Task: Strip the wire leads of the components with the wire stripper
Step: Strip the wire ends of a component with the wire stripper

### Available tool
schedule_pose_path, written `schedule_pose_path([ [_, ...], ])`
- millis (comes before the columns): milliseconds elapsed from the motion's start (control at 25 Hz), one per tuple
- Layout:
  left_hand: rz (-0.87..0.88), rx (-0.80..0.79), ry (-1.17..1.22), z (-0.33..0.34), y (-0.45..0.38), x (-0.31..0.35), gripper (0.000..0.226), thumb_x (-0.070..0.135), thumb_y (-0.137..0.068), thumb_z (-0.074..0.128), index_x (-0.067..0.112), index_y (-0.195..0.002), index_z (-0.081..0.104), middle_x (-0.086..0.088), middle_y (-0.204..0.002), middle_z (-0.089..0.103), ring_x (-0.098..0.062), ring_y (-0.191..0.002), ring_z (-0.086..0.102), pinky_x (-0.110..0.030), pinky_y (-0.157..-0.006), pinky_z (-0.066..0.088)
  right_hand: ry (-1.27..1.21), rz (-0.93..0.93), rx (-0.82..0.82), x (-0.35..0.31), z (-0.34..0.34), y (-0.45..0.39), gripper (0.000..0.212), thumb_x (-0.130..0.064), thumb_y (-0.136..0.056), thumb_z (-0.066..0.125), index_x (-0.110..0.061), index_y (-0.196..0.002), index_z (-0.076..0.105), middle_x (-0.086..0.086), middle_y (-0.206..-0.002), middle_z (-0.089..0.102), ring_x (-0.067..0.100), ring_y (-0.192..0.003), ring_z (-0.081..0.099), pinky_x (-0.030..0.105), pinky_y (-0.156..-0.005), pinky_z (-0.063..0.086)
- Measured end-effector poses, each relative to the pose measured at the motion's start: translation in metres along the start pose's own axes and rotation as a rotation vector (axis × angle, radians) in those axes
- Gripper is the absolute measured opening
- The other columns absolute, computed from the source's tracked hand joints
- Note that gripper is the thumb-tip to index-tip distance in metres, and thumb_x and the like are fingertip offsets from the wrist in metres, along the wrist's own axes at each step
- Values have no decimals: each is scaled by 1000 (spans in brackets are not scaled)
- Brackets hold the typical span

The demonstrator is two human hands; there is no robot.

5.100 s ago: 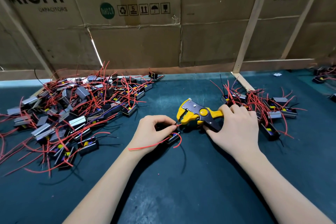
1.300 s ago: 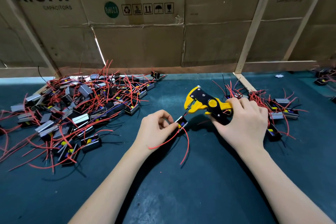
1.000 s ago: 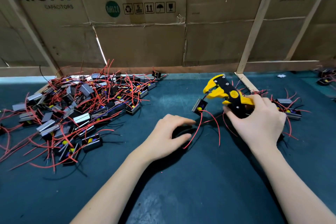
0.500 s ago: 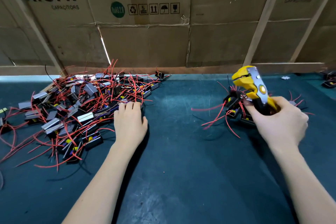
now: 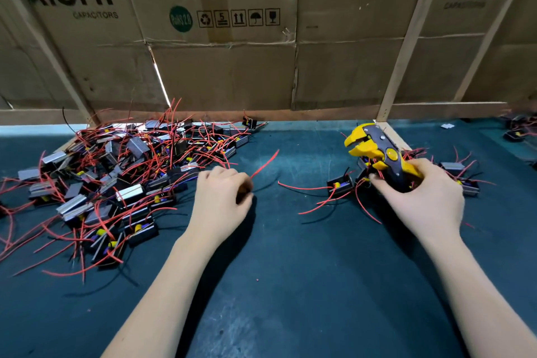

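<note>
Nearest, two bare forearms reach out over the dark green table [image 5: 290,285]. The left hand [image 5: 220,200] sits at the right edge of the big pile [image 5: 116,180] of parts, its fingers curled around something dark with a red wire [image 5: 263,163] sticking out up and to the right (the part itself is mostly hidden under the hand, so I judge it a fresh one just picked). To the right, the right hand [image 5: 421,200] wraps its fingers around the handles of the yellow and black wire stripper [image 5: 377,151], whose head points up and left and holds no wire. Just beside and behind that hand lies a small pile [image 5: 345,186], probably the finished parts. Going by the two piles, most of the job remains. Farthest back stands a cardboard wall [image 5: 226,73].
</note>
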State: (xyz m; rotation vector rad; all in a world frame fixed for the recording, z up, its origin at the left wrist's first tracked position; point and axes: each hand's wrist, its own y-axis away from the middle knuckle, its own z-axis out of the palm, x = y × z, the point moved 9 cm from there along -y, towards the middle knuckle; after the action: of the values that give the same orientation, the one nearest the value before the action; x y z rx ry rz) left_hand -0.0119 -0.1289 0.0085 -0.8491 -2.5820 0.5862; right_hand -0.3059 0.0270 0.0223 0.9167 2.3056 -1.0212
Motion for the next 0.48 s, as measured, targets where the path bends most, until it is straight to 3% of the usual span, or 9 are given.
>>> schedule_pose_path([
  [80, 70, -55, 74, 6, 0, 11, 9, 20, -80, 72, 19, -89, 68, 5, -86, 67, -25, -95, 57, -36, -84, 31, -267, -27, -46, -10, 3, 4, 39, -55, -68, 81, -23, -86, 66, -7, -81, 69, 12, -78, 61, 27, -74, 45],
  [160, 143, -64, 85, 8, 2, 22, 11, 17, -80, 71, 19, -90, 67, 6, -85, 65, -23, -92, 57, -35, -84, 32, -591, -66, -224, -26, 14, 10, 44, -58, -67, 81, -20, -86, 68, -4, -82, 70, 9, -76, 60, 23, -76, 45],
  [320, 196, -87, 102, 12, 4, 31, 13, 18, -81, 70, 18, -93, 65, 7, -85, 63, -22, -90, 55, -34, -81, 37, -1263, 50, -935, -72, 55, 54, 48, -59, -72, 76, -14, -86, 68, 20, -95, 66, 29, -83, 64, 36, -80, 51],
  [400, 198, -99, 113, 13, 4, 32, 14, 19, -82, 70, 17, -95, 65, 6, -86, 63, -23, -91, 55, -35, -79, 38, -1364, 202, -1179, -85, 74, 80, 47, -56, -82, 67, -9, -86, 64, 27, -110, 65, 33, -89, 65, 38, -85, 52],
  [480, 196, -102, 131, 12, 4, 31, 13, 19, -83, 70, 17, -95, 65, 6, -87, 63, -23, -92, 55, -35, -79, 38, -1303, 306, -1175, -80, 92, 86, 45, -51, -87, 59, -7, -82, 62, 25, -121, 64, 34, -104, 63, 40, -95, 49],
])
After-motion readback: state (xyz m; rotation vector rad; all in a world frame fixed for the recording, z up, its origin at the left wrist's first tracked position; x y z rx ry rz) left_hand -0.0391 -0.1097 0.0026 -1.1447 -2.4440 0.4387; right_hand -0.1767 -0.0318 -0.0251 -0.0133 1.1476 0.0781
